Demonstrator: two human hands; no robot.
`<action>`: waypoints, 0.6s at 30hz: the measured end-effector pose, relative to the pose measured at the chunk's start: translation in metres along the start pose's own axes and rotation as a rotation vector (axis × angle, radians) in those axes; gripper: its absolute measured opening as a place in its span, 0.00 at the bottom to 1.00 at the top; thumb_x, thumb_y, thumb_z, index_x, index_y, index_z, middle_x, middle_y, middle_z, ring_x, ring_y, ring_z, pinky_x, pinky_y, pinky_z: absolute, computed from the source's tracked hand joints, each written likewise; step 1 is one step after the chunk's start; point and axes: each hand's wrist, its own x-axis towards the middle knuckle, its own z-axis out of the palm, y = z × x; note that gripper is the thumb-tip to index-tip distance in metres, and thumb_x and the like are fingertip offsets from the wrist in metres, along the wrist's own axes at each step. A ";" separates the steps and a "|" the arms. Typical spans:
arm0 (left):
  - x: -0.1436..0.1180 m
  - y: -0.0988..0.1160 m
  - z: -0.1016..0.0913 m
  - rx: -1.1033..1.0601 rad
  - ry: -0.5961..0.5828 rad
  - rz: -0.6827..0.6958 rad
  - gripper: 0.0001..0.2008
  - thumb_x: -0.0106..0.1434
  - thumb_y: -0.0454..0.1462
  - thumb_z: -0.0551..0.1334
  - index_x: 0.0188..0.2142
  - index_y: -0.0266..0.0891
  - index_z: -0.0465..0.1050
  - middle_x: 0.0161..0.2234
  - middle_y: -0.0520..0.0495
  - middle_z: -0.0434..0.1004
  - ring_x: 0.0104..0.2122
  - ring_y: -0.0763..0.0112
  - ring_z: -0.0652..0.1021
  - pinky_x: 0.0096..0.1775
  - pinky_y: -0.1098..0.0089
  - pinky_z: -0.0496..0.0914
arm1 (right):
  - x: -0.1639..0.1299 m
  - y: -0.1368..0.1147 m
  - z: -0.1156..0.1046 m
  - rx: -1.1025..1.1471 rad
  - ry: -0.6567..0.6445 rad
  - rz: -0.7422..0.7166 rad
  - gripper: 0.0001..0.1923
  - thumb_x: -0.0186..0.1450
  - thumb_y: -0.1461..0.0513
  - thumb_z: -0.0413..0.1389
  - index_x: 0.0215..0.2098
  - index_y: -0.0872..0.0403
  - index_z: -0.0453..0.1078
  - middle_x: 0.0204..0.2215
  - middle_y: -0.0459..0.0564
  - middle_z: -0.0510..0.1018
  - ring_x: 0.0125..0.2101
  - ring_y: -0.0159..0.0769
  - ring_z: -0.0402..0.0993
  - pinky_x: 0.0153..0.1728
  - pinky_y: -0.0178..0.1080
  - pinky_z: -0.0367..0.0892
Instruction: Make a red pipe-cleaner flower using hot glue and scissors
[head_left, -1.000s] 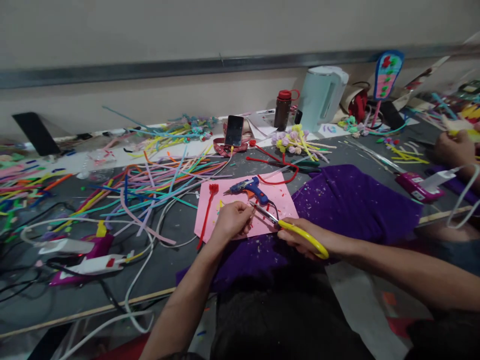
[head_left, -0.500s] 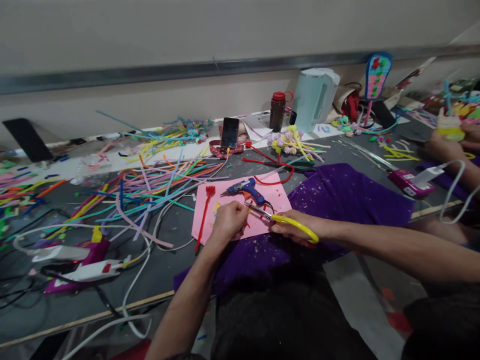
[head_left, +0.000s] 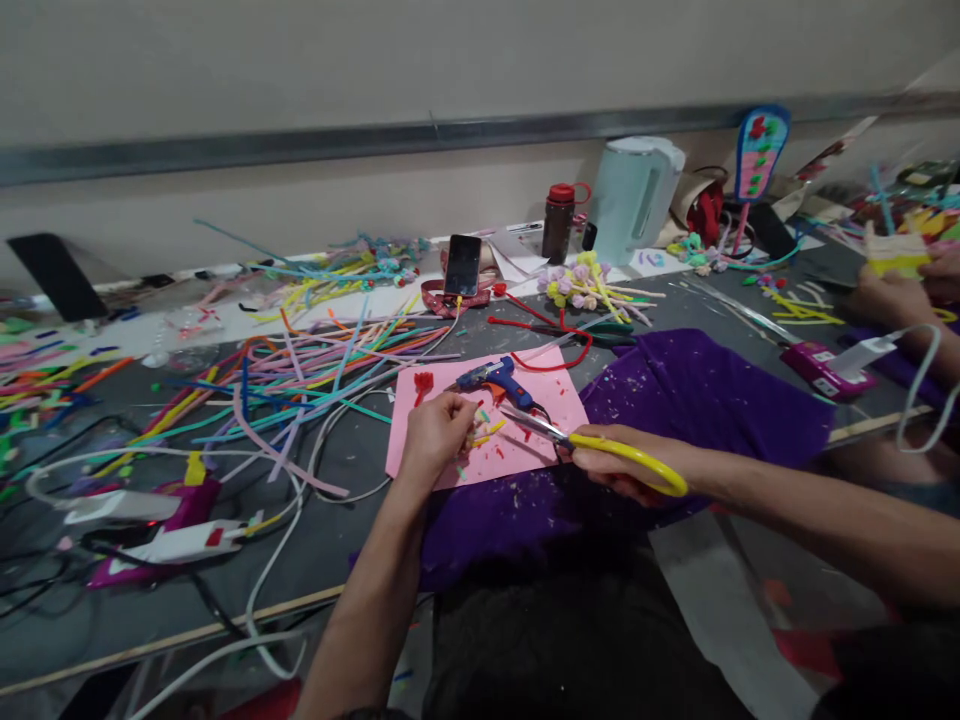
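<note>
My left hand [head_left: 442,432] is closed in a pinch above a pink sheet [head_left: 559,395], with the dark red tip of a small pipe cleaner piece just showing at its fingertips. In my right hand [head_left: 651,442] is a pair of scissors [head_left: 551,430] with yellow handles, the blades pointing left toward the pinched fingers without touching them. A blue hot glue gun [head_left: 499,380] lies on the sheet behind the blades. Beside my left hand is a red pipe cleaner shape [head_left: 424,384], its stem mostly covered by the hand. Small red and yellow clippings are scattered over the sheet.
Loose pipe cleaners [head_left: 300,370] spread across the left. Purple cloth [head_left: 697,390] lies under and right of the sheet. Behind stand a phone [head_left: 463,265], a bottle [head_left: 558,225] and a kettle [head_left: 634,200]. Power strips [head_left: 825,372] trail cables. Another person's hands [head_left: 889,300] work at far right.
My right hand has drawn the scissors back to the right, away from my left hand. My left hand has shifted slightly left, now covering the red shape's stem.
</note>
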 end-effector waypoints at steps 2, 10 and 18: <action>0.003 0.000 0.002 0.018 0.007 0.048 0.11 0.54 0.42 0.54 0.27 0.38 0.71 0.18 0.52 0.72 0.14 0.76 0.69 0.17 0.76 0.59 | -0.009 0.006 -0.002 0.018 0.033 -0.086 0.20 0.56 0.46 0.50 0.35 0.52 0.58 0.19 0.38 0.59 0.11 0.18 0.53 0.08 0.24 0.54; 0.014 0.000 0.023 0.131 0.008 0.160 0.14 0.56 0.35 0.52 0.37 0.40 0.73 0.26 0.49 0.76 0.20 0.74 0.73 0.24 0.74 0.64 | -0.018 0.037 -0.022 0.023 0.256 -0.208 0.17 0.58 0.49 0.50 0.36 0.52 0.58 0.16 0.37 0.55 0.12 0.21 0.52 0.10 0.25 0.52; 0.004 -0.015 -0.030 0.306 0.251 0.121 0.14 0.55 0.44 0.54 0.36 0.42 0.74 0.28 0.51 0.77 0.26 0.72 0.74 0.29 0.74 0.63 | -0.028 0.051 -0.067 -0.860 0.747 -0.250 0.28 0.56 0.50 0.51 0.52 0.50 0.58 0.33 0.50 0.73 0.29 0.38 0.70 0.28 0.37 0.64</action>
